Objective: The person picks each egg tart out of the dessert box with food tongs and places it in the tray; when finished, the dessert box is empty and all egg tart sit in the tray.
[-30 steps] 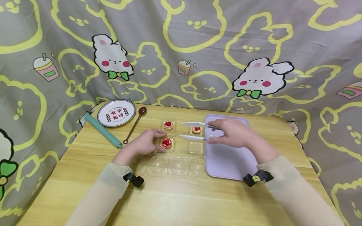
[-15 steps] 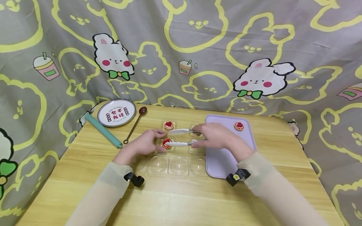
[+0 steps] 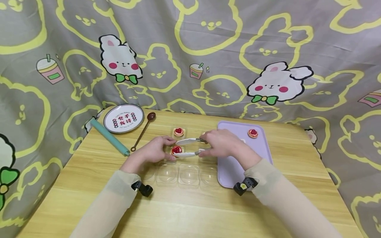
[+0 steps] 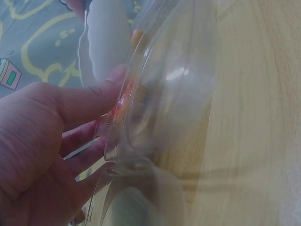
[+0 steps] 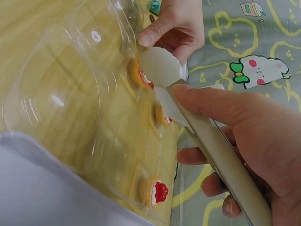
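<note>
My left hand (image 3: 154, 149) holds the rim of a clear plastic box (image 3: 189, 173) at its left side, thumb and fingers about one cell. In that cell sits a fruit tart (image 3: 177, 150) with red topping. My right hand (image 3: 221, 143) grips a pair of tongs (image 5: 218, 165) with white tips and metal arms. The spread tips (image 3: 187, 154) reach beside and over this tart; whether they touch it I cannot tell. Behind it stands a second tart (image 3: 178, 132) in its own cell. A third (image 5: 157, 191) shows in the right wrist view, mostly hidden by my hand in the head view.
On the right lies a purple tray (image 3: 230, 168) bearing another tart (image 3: 253, 133); a small pale bit beside my wrist is unclear. At the back left are a white plate (image 3: 124, 119), a brown spoon (image 3: 144, 132) and a green rolling pin (image 3: 109, 137). A patterned curtain (image 3: 220, 49) hangs behind.
My right hand has carried the tongs leftward, from the back right tart to the tart by my left hand. The tart on the tray came into sight. My left hand stays put.
</note>
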Tool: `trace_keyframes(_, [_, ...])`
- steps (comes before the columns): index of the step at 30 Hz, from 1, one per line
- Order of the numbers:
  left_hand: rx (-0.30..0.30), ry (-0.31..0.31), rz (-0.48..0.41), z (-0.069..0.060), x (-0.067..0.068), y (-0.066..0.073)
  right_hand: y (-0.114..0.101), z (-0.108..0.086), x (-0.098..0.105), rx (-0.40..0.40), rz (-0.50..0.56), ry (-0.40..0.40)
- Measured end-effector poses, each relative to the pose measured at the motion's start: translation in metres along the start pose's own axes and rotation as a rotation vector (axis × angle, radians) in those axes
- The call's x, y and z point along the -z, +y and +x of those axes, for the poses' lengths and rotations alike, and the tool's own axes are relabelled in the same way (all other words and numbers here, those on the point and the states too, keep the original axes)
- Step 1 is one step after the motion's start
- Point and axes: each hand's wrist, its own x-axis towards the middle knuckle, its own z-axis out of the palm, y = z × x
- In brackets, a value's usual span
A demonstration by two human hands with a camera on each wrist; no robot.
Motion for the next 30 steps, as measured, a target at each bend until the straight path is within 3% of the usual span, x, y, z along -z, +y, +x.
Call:
trace_keyframes(14, [0.037,-0.006,-0.019,0.001,0.001,0.002,-0.026,0.011,0.006,-0.016,-0.172,-0.031])
trace_keyframes(30, [0.032,0.006,-0.035,0.000,0.000,0.000,-0.012,0.012,-0.002,0.044,-0.118,-0.017])
